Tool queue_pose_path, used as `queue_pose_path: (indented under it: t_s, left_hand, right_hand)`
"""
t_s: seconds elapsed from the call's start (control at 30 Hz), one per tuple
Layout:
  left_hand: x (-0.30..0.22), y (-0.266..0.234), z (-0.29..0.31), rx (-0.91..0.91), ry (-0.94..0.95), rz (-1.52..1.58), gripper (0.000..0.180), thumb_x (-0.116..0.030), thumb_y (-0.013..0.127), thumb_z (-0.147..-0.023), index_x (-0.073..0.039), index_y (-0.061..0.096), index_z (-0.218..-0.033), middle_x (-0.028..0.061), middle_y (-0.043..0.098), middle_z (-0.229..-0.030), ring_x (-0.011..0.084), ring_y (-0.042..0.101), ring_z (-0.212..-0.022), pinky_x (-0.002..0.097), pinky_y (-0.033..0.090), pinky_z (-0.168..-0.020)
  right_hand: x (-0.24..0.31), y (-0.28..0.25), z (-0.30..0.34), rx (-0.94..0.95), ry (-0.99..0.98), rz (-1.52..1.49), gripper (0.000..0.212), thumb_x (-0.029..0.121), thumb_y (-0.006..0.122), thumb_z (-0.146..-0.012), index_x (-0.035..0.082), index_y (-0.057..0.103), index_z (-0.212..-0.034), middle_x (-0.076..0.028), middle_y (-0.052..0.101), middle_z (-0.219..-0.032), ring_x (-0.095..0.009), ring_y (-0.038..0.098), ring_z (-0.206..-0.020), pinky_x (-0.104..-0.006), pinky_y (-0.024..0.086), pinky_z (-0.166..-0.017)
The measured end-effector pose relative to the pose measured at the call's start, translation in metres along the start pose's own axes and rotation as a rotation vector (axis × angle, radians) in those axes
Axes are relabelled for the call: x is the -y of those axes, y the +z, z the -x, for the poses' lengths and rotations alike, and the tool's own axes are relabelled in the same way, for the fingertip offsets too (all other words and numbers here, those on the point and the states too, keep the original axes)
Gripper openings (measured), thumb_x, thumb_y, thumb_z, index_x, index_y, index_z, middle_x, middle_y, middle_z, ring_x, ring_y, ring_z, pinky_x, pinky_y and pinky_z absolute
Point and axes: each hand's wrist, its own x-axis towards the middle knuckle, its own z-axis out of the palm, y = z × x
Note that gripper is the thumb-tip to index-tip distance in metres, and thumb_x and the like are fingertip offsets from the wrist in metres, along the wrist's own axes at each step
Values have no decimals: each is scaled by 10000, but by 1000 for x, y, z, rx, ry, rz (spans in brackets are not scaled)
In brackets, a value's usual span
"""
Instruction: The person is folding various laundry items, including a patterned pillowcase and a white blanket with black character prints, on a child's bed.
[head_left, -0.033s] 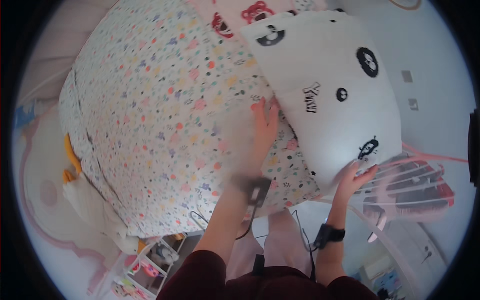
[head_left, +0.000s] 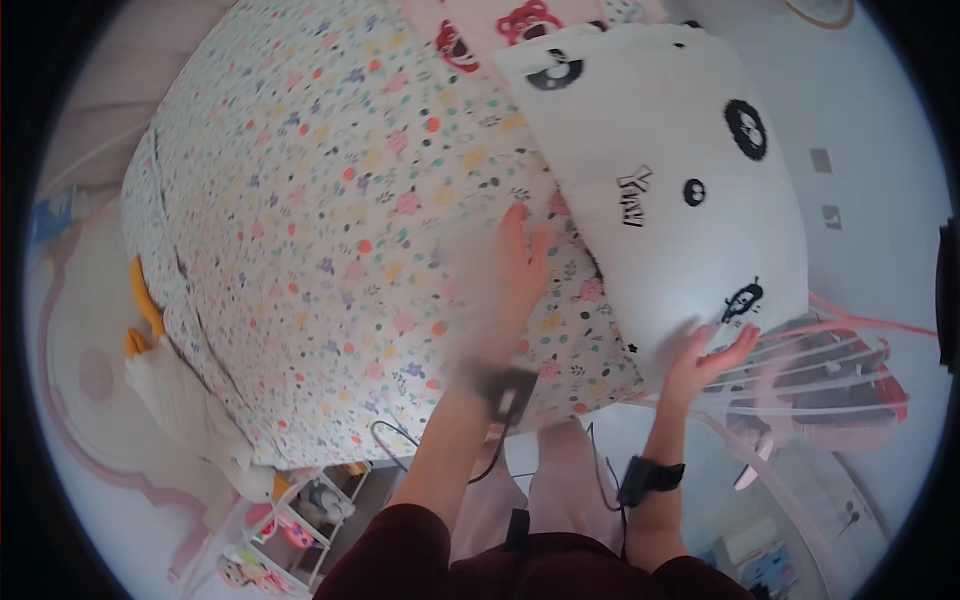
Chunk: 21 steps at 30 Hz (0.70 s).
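Observation:
A white pillow [head_left: 660,120] with black cartoon prints lies at the right end of a bed, over a floral sheet [head_left: 330,220]. My left hand [head_left: 523,255] hovers at or just above the sheet, left of the pillow's near-left side. Its fingers are apart with nothing between them, though the motion smears them a little. Beside the pillow's near-right corner is my right hand [head_left: 708,362], fingers spread and the fingertips near the dark print there; whether they touch the fabric I cannot tell. A black band circles each wrist.
A white plush goose [head_left: 190,410] with yellow feet hangs along the bed's left side. Below it stands a white shelf cart [head_left: 305,520] holding toys. Pink and white rails [head_left: 830,370] are right of the pillow, near a pale wall [head_left: 870,150]. Pink bedding with red bears [head_left: 528,22] lies at the far side.
My left hand has drawn slightly back from the pillow's edge, toward me. The right hand stays near the corner, fingers still spread. The whole view has shifted a little.

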Motion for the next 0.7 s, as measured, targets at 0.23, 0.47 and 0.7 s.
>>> queue_pose_path:
  t_s: [0.23,0.47,0.7]
  left_hand:
    - [102,-109,89,-370,-141,-569,698,-308,499,-820,11,183,-1355,236,161,-1408,385,112,-1314,566,46,-1017]
    - [117,-83,165,238,-163,-587,791,-444,569,-743,-35,257,-1344,233,192,-1393,387,138,-1306,585,103,-1003]
    - [115,-31,295,317,217,-361,838,-557,561,-705,-98,286,-1349,129,201,-1427,337,142,-1320,563,158,-1008]
  right_hand:
    - [181,154,113,813,-579,-309,583,229,601,-757,54,389,-1272,-225,306,-1328,-362,271,-1250,-517,183,-1023]
    - [63,168,106,779,-711,246,720,426,583,-740,111,323,-1333,-187,195,-1413,-343,198,-1298,-588,149,-996]
    - [-92,136,121,929,-265,13,907,389,624,-718,126,86,-1400,-150,111,-1448,-353,116,-1325,-556,141,-1018]
